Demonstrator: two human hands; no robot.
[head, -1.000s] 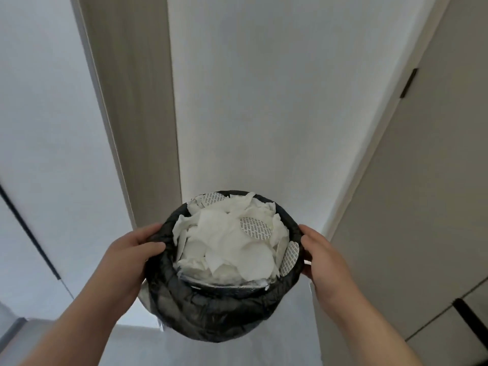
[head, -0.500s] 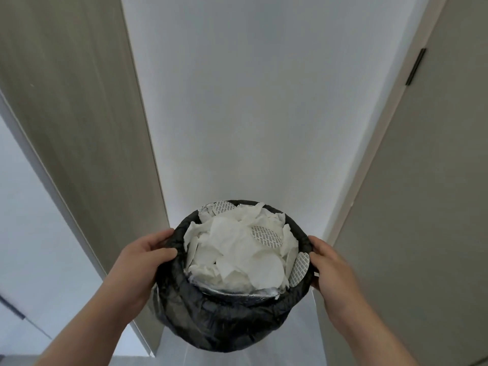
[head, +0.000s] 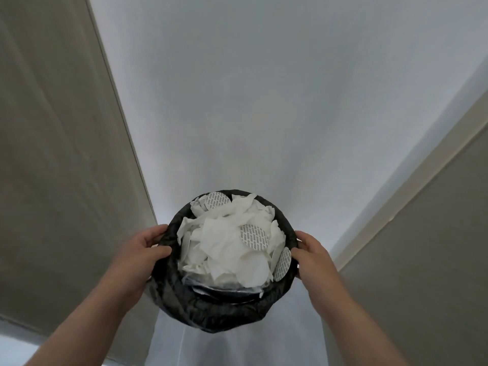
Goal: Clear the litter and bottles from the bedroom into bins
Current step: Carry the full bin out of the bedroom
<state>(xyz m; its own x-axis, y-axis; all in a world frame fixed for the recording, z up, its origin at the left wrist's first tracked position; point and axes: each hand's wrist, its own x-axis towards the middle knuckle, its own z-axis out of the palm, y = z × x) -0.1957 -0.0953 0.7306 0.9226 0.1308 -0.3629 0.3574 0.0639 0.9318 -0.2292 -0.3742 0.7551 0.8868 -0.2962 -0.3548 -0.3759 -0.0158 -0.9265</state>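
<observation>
I hold a round bin lined with a black plastic bag (head: 211,310) in front of me, low in the middle of the head view. It is heaped with crumpled white tissues (head: 224,249) and round grey-printed seals (head: 253,236). My left hand (head: 140,249) grips the rim on the left, thumb over the edge. On the right side of the rim my right hand (head: 311,250) clasps it, fingers curled around the bag.
A beige wood-grain panel (head: 58,154) stands close on the left. A white surface (head: 264,101) stretches ahead between it and a beige panel with a pale frame (head: 427,233) on the right.
The view has swung, so the left beige panel now fills more of the frame and the dark hinge on the right is out of view. Both hands keep the same hold on the bin.
</observation>
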